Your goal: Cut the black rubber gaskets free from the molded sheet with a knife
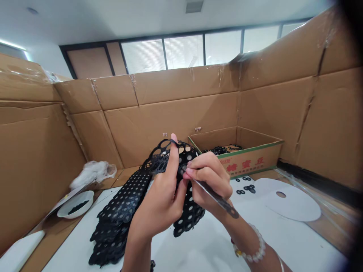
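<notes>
A black sheet full of round holes [124, 196] drapes over the white work surface and rises to my hands at the centre. My left hand [166, 192] grips its upper part, the index finger pointing up through a loop of the edge and the thumb pressed near the other hand's fingertips. In my right hand [211, 181] is a thin dark metal tool [217, 198], pinched between thumb and fingers. The tool's tip meets the black sheet beside my left thumb; the exact contact point is hidden by fingers.
An open cardboard box [252, 160] with black pieces stands behind at right. Small black rings [249, 188] and a white disc [286, 200] lie nearby. At left are a white bowl [86, 196] and crumpled plastic [93, 173]. Cardboard walls [170, 113] surround the surface.
</notes>
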{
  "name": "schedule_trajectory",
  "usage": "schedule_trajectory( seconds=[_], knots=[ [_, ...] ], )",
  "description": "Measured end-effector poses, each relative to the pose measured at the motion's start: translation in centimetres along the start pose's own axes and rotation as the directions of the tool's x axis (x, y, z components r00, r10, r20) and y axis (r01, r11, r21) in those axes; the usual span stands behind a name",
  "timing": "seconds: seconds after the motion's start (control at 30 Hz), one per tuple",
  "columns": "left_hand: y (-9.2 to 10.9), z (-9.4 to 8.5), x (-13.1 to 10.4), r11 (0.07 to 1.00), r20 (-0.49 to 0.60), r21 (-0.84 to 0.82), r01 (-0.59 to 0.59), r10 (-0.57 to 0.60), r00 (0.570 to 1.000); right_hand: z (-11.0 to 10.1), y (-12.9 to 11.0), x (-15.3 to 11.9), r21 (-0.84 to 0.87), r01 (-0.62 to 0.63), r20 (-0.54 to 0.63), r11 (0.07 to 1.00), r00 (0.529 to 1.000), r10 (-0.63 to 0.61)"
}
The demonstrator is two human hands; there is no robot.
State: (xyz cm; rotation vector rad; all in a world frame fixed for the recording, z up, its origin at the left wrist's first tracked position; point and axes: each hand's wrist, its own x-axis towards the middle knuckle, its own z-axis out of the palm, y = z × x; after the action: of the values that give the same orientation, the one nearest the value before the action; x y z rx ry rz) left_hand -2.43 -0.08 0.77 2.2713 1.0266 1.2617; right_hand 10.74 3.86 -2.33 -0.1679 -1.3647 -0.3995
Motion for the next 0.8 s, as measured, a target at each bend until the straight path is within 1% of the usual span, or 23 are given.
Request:
schedule_trajectory(
  seconds=[0.1, 0.2, 0.27, 0.33, 0.4, 0.47, 0.53, 0.57, 0.6, 0.63, 0.67, 0.7, 0.73, 0.77, 0.8],
  knots=[
    [-0.2, 0.3, 0.0, 0.997, 0.028, 0.064, -0.039, 0.037, 0.999, -0.3, 0.2, 0.7, 0.019, -0.030, 0.034, 0.999, 0.999, 0.029],
    [-0.1, 0.5, 0.0, 0.999, 0.035, 0.030, -0.028, 0.027, 0.999, -0.9, 0.4, 1.4, 0.042, -0.052, 0.081, 0.998, 0.996, 0.049],
    [0.1, 0.6, 0.0, 1.000, 0.072, -0.029, 0.001, 0.001, 0.997, -1.3, 0.6, 1.5, 0.059, -0.026, 0.085, 0.998, 0.996, 0.021],
    [0.1, 0.8, 0.0, 0.998, 0.102, -0.065, 0.006, 0.001, 0.995, -1.4, 0.8, 1.1, 0.034, 0.033, 0.064, 0.999, 0.997, -0.035],
    [0.1, 1.2, 0.2, 0.997, 0.091, -0.079, 0.006, 0.001, 0.996, -1.2, 1.1, 0.4, -0.012, 0.073, 0.061, 0.997, 0.995, -0.073],
    [-0.1, 1.7, 0.3, 0.997, 0.065, -0.071, 0.020, -0.015, 0.998, -0.9, 1.4, -0.1, -0.017, 0.063, 0.033, 0.998, 0.998, -0.062],
    [-0.2, 2.1, 0.4, 0.998, 0.094, -0.044, 0.034, -0.029, 0.995, -1.0, 1.8, 0.2, 0.021, -0.032, -0.070, 0.999, 0.997, 0.034],
    [-0.4, 2.1, 0.4, 0.999, 0.133, -0.024, 0.021, -0.018, 0.991, -1.5, 2.1, 0.7, 0.042, -0.100, -0.149, 0.994, 0.983, 0.105],
    [-0.5, 2.1, 0.4, 1.000, 0.182, -0.006, 0.002, 0.000, 0.983, -2.2, 2.5, 1.3, 0.060, -0.170, -0.233, 0.984, 0.956, 0.179],
    [-0.7, 1.9, 0.4, 1.000, 0.231, 0.002, -0.018, 0.017, 0.973, -3.1, 3.0, 1.9, 0.072, -0.231, -0.316, 0.970, 0.918, 0.242],
    [-0.9, 1.6, 0.3, 1.000, 0.265, -0.002, -0.031, 0.030, 0.964, -4.3, 3.7, 2.4, 0.065, -0.266, -0.405, 0.962, 0.874, 0.269],
    [-1.1, 1.2, 0.3, 0.999, 0.284, -0.022, -0.033, 0.038, 0.958, -5.5, 4.6, 2.8, 0.034, -0.282, -0.494, 0.959, 0.829, 0.261],
    [-1.3, 0.8, 0.3, 0.998, 0.289, -0.062, -0.014, 0.032, 0.957, -6.8, 5.6, 3.0, -0.033, -0.294, -0.571, 0.955, 0.790, 0.223],
    [-1.6, 0.4, 0.3, 0.992, 0.286, -0.122, 0.026, 0.010, 0.958, -7.9, 6.8, 2.8, -0.129, -0.316, -0.620, 0.940, 0.766, 0.172],
    [-1.8, 0.0, 0.3, 0.977, 0.278, -0.199, 0.076, -0.018, 0.960, -8.8, 8.1, 2.4, -0.219, -0.368, -0.608, 0.903, 0.776, 0.169]
  ],
)
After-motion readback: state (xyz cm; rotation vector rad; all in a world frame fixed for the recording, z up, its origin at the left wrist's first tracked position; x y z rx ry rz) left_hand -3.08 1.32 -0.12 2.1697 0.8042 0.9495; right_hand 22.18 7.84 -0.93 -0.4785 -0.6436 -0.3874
